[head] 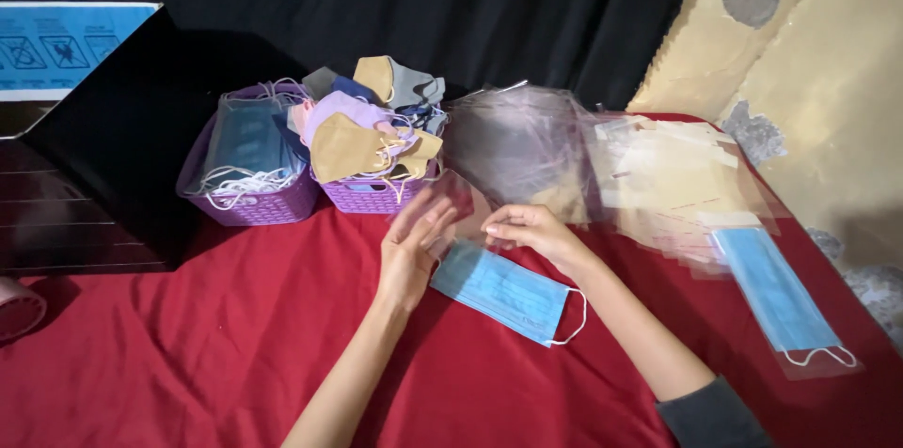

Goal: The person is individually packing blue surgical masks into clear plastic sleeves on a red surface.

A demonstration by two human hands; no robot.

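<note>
1. Blue surgical mask (500,290): lies flat on the red tablecloth (188,354), at the centre of the scene, its white ear loop (574,316) curling off the near right corner. This mask serves as the landmark for all entries below.
2. Clear plastic sleeve (451,196): held just above the far left corner of the mask, tilted and partly raised off the cloth; whether it touches the mask cannot be told.
3. Left hand (412,249): at the left end of the mask, fingers extended and spread, resting against the clear sleeve; the grip itself is not clearly shown.
4. Right hand (534,230): at the far edge of the mask, fingers curled, pinching the sleeve's edge just above the mask.
5. Heap of clear sleeves (527,142): beyond the mask, spreading to the right in overlapping layers.
6. Packed blue mask (779,293): well to the right of the mask, enclosed in a clear sleeve.
7. Purple basket of fabric masks (372,194): beyond and left of the mask, piled with tan, grey and lilac masks.
8. Purple basket of surgical masks (268,206): further left, beside the first basket, white loops hanging over its rim.
9. Black box (103,147): far left of the mask, behind the baskets.
</note>
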